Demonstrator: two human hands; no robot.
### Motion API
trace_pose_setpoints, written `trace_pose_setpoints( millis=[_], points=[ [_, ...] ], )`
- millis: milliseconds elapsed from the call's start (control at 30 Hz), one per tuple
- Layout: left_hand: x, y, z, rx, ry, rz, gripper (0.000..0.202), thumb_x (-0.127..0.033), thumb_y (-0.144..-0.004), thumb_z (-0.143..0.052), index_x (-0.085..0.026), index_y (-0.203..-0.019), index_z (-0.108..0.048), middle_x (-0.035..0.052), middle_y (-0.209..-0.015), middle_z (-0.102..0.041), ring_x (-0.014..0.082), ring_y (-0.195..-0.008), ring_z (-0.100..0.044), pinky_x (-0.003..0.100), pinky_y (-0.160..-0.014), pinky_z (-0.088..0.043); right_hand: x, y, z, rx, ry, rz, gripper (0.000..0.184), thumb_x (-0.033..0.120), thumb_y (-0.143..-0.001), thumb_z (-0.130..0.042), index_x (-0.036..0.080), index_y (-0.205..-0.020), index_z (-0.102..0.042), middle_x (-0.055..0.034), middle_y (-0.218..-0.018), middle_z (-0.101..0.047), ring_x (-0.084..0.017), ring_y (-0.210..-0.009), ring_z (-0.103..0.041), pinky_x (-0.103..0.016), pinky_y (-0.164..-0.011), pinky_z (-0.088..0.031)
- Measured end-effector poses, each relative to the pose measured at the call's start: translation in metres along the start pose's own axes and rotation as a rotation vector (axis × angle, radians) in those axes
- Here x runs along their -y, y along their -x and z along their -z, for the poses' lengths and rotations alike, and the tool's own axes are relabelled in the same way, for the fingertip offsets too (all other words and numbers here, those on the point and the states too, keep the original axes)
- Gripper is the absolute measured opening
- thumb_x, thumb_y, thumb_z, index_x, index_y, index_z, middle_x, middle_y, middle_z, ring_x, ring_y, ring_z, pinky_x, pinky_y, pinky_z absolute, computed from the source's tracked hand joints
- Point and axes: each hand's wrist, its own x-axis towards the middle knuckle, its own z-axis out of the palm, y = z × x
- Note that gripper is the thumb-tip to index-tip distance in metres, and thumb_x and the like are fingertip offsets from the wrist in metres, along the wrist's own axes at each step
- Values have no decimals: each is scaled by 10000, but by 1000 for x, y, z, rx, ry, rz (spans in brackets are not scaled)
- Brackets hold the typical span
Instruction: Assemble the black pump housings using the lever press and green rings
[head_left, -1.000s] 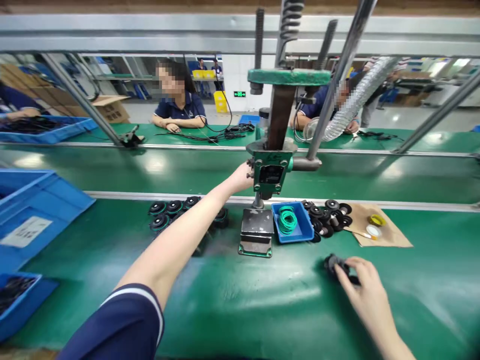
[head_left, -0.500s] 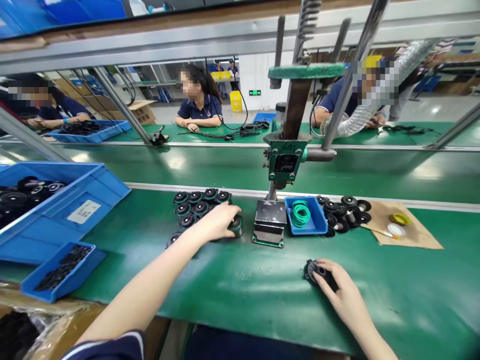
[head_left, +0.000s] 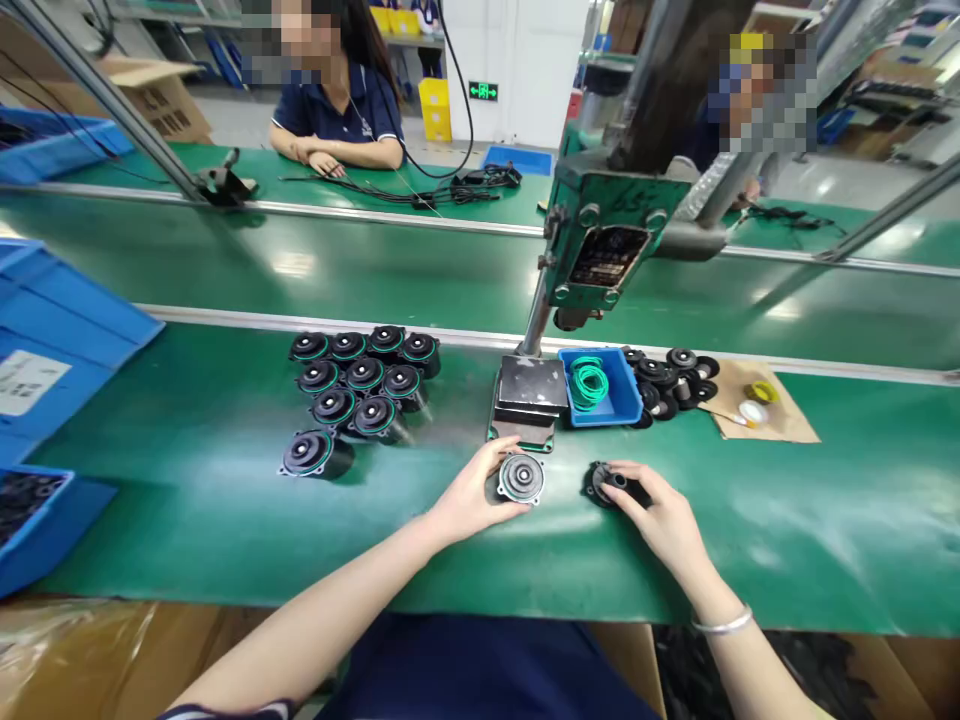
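Observation:
My left hand point(head_left: 480, 495) grips a round black motor housing point(head_left: 522, 478) with a green ring near its rim, its flanged face turned up toward me. To the right, my right hand point(head_left: 660, 510) pinches a black plastic cover point(head_left: 600, 484) with a short spout, just above or on the green table. A gap of bare table separates the two parts. Several similar motor housings point(head_left: 365, 374) with green rings stand in rows left of my left hand. Behind my hands is the black press block point(head_left: 534, 384), beside a small blue bin point(head_left: 622, 400) of green rubber rings point(head_left: 589, 382).
A green press head point(head_left: 600, 235) hangs over the block. Black round parts point(head_left: 675, 375) lie right of the small bin, near cardboard point(head_left: 780, 415) with a yellow-rimmed tub point(head_left: 761, 392). Blue bins point(head_left: 67, 330) stand at left. A co-worker point(head_left: 337, 120) sits across the line.
My left hand has taken a motor housing from the group and brought it right, in front of the press block. My right hand still holds the cover. The view has shifted closer.

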Motion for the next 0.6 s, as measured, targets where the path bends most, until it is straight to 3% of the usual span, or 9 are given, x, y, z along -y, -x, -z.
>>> trace_pose_setpoints(
  millis=[133,333,467,600],
  points=[
    [4,5,-2,-58,10,-3,825,-279,-663,-838,-213,-1336,-366,141,-1288,-575,268,-1226,-572,466,-1077,-443,42,-12,3,-51,-86,-12,285,448,-850,-630,179,-944,-643,-75,-1104,-671,-178,-997,-655,-318,-902,-536],
    [6,7,0,-73,-62,-20,727,-349,-652,-847,-211,-1248,-455,115,-1244,-623,266,-1178,-607,447,-1037,-485,109,-29,-26,47,-15,359,149,280,-858,-653,198,-978,-619,-35,-1025,-681,-125,-954,-661,-237,-859,-555],
    [5,7,2,-84,-136,-32,690,-370,-674,-828,-222,-1252,-481,101,-1233,-634,275,-1148,-619,447,-1012,-501,115,-27,-43,71,57,422,163,247,-861,-646,194,-1006,-596,-61,-1031,-662,-146,-982,-650,-269,-855,-568],
    [8,7,3,-67,-108,-107,677,-373,-709,-803,-229,-1277,-463,100,-1255,-625,265,-1162,-612,433,-1019,-498,110,-21,-45,79,95,432,224,209,-851,-651,192,-1063,-579,-84,-1104,-637,-169,-1044,-633,-304,-891,-566]
  ],
)
